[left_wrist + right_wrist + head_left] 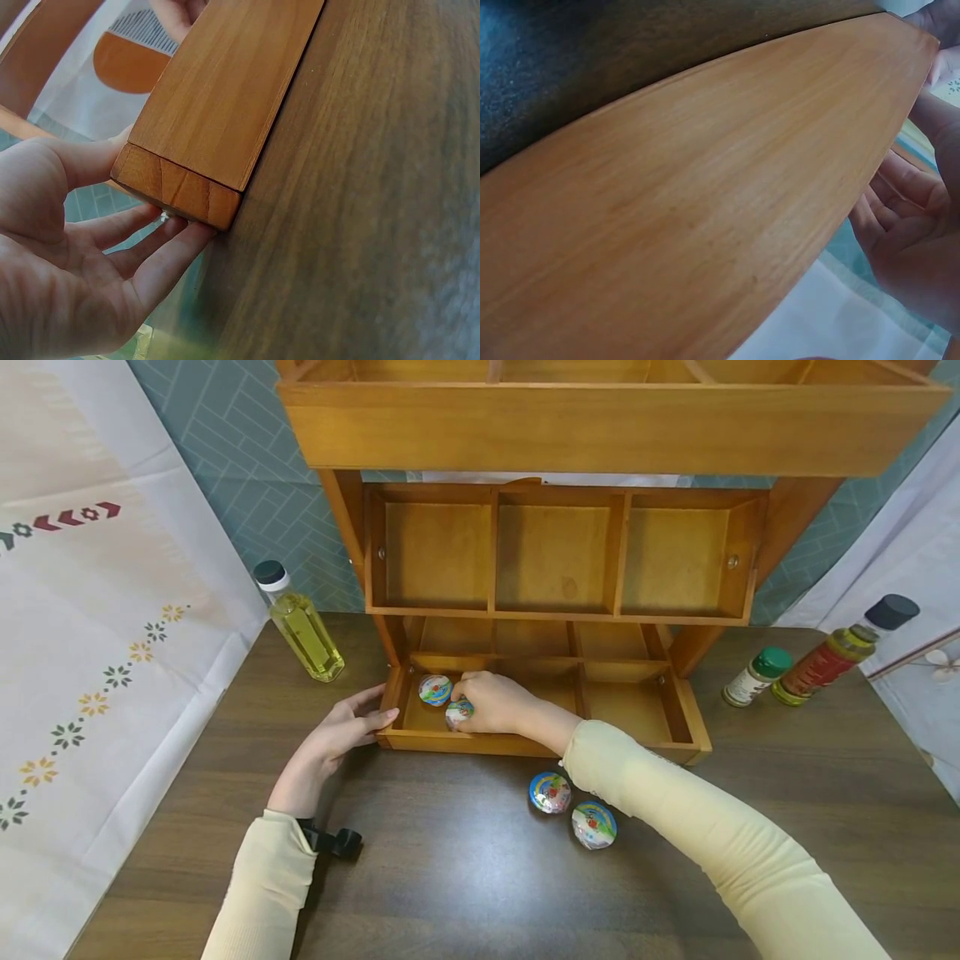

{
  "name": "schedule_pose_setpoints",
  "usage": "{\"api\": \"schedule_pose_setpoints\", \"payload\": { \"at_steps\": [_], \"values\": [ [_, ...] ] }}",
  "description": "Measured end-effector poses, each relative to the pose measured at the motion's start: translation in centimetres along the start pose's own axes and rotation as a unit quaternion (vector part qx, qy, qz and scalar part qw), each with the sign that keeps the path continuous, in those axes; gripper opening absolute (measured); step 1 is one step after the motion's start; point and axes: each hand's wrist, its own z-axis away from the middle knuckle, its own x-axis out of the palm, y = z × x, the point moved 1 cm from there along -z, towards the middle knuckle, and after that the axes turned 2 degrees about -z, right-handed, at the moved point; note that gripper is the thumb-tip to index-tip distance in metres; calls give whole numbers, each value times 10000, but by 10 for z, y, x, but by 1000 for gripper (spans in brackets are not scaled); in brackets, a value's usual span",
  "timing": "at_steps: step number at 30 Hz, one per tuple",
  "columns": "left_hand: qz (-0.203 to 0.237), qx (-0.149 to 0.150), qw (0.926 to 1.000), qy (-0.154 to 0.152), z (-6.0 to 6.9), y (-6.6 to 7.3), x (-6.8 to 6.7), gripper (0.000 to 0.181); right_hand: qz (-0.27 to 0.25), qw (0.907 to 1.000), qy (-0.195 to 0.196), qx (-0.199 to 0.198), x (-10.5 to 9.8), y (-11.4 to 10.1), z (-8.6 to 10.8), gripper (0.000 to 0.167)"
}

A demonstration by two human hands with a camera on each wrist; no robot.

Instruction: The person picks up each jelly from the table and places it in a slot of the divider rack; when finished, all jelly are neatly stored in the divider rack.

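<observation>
In the head view my right hand (495, 703) reaches into the left compartment of the bottom wooden tray (543, 744) and pinches a small cup with a printed lid (459, 713). A second small cup (435, 690) sits just left of it in that compartment. My left hand (347, 727) grips the tray's left end. In the left wrist view, the thumb of the left hand (82, 247) is on the rim and its fingers are against the outer side. The right wrist view shows the right hand (922, 225) behind the front board (697, 180), which hides the cup.
Two more small cups, one (550, 792) and another (594, 825), stand on the table before the tray. Above are a middle tray (558, 615) and a top tray (600, 431). An oil bottle (306, 633) is left; a green-capped jar (756, 677) and red-labelled bottle (832, 660) are right.
</observation>
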Motion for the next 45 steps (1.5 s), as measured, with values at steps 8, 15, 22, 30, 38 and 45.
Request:
{"api": "schedule_pose_setpoints", "payload": {
  "at_steps": [8,15,22,30,38,45],
  "values": [
    [61,-37,10000,-2,-1,0,1,71,65,9999,13,-119,-1,3,6,41],
    [14,29,10000,3,0,-1,0,71,-308,9988,238,-305,-2,7,15,45],
    [7,33,10000,-26,-1,1,0,71,-624,9946,613,-564,-8,13,37,44],
    [-16,33,10000,-28,0,-1,0,73,-788,9884,915,-923,-9,16,74,42],
    [12,58,10000,-73,1,-1,1,73,-892,9873,938,-918,-2,20,118,41],
    [118,74,9998,-106,0,-2,0,72,-897,9914,751,-581,7,27,148,48]
  ]
}}
